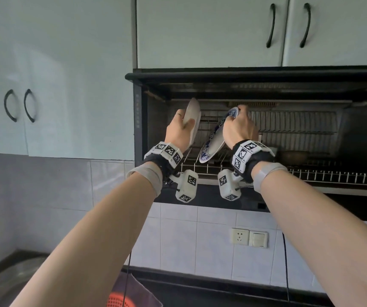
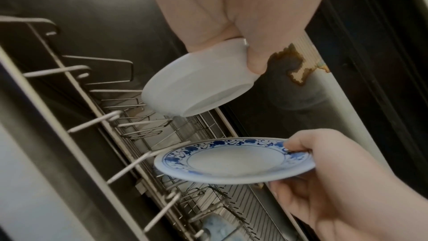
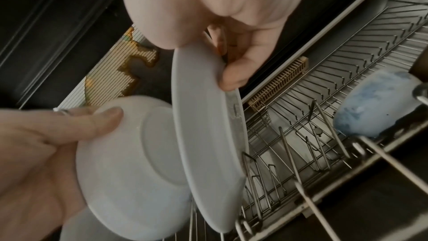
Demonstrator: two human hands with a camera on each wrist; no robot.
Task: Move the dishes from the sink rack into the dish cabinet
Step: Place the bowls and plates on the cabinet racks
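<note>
Both hands are loaded right now. The left hand (image 1: 179,131) has its thumb and fingers curled around a plain white ceramic bowl (image 2: 197,83), tipped on its side so the foot ring faces the other dish. The right hand (image 1: 239,127) is pinching the top rim of a round white plate with a blue floral border (image 2: 234,159), fingers on one face, thumb on the other.

Neither dish looks parked yet. The plate's lower edge is down among the near prongs of the wire rack (image 1: 209,167) inside the open black dish cabinet (image 1: 137,120), leaning left, but from the wrist views I can't tell if it's actually sitting in a slot or just hovering over one. The bowl is held up to the left of the plate, just beside it, above the rack's left end.

Progress-wise, I'd call this mid-job. There's already a blue-and-white mug (image 3: 379,103) lying further right on the same rack, so at least one thing is in. The far upper rack looks bare. The sink rack isn't in view at all, so no clue how many dishes are left down there. These two need setting down and letting go.
</note>
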